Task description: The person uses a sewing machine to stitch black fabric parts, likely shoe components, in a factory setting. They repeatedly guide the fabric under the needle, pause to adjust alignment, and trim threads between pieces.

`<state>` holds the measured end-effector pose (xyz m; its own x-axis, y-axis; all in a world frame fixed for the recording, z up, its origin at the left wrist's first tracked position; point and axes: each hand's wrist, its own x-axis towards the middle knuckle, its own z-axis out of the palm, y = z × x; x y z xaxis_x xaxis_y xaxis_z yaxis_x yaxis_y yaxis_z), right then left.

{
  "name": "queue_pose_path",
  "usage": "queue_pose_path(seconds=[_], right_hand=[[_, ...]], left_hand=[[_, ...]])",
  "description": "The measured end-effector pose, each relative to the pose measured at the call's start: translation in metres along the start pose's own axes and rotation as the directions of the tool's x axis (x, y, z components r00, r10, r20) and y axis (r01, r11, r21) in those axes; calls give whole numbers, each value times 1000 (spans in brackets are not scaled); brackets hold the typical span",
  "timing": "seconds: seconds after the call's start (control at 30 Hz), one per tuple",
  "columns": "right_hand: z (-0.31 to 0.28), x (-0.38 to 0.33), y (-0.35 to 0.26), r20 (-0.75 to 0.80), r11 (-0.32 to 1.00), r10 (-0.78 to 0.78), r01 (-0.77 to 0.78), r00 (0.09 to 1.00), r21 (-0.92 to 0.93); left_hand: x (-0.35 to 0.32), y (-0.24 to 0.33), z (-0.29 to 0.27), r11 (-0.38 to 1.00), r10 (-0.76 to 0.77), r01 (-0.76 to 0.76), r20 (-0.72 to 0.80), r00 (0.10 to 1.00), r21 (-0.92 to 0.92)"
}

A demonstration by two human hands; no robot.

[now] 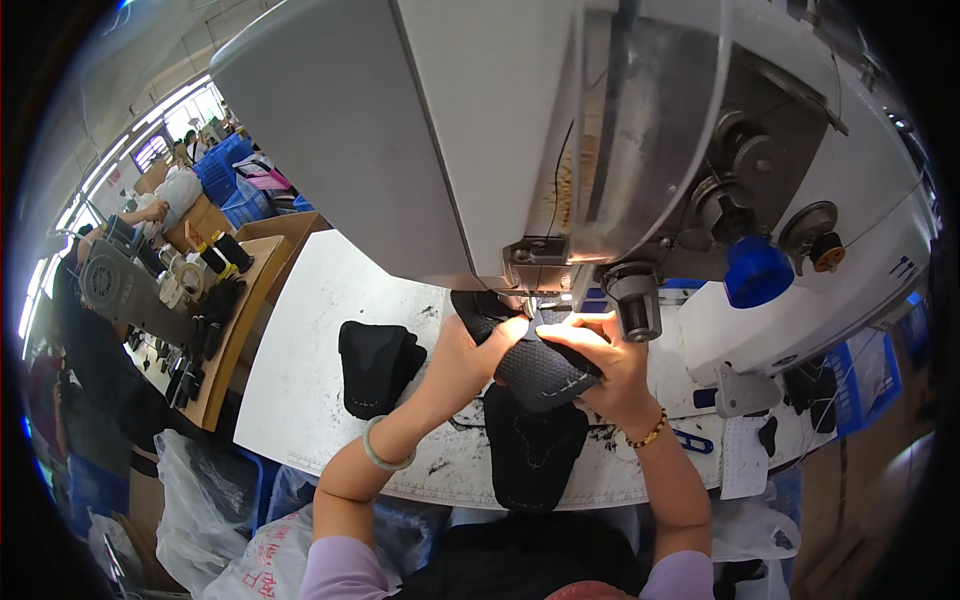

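Textured black fabric piece [537, 372] was kinda curved, pinched between left hand [474, 352] and right hand [612, 368], pale stitches [574, 386] nearer the right.

- Sewing workshop: a sewing machine [490, 130] above my left hand [462, 358] and right hand [615, 368].
- Left of them: bench [240, 332] with thread spools [231, 252].
- Beyond: blue crates [222, 168].

"What is the person wearing?"
"Soft purple sleeves [343, 568], short ones, on both arms. There's black cloth [520, 562] in front of the tummy, but I can't tell if it's an apron."
"Anything pretty on the wrists?"
"Yes! By the bare left hand [462, 358] there's a pale, smooth bangle [374, 450]. By the bare right hand [618, 375] there's a bracelet [655, 432] of little round beads, some dark, some yellow."
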<state>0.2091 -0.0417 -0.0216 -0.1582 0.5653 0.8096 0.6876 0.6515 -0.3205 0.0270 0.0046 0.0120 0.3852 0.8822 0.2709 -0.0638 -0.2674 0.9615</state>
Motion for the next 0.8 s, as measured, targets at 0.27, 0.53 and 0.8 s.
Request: queue_pose_path(seconds=[0.27, 0.53, 0.8], right_hand=[[4, -2, -10, -23, 986, -54, 50, 998, -157], [12, -3, -13, -61, 953, -115, 93, 991, -289], [13, -11, -15, -108, 928, -182, 134, 977, -348]], left_hand=[[6, -10, -8, 994, -38, 42, 51, 998, -96], [16, -18, -12, 915, -155, 196, 143, 978, -352], [15, -24, -8, 939, -73, 88, 56, 996, -332]])
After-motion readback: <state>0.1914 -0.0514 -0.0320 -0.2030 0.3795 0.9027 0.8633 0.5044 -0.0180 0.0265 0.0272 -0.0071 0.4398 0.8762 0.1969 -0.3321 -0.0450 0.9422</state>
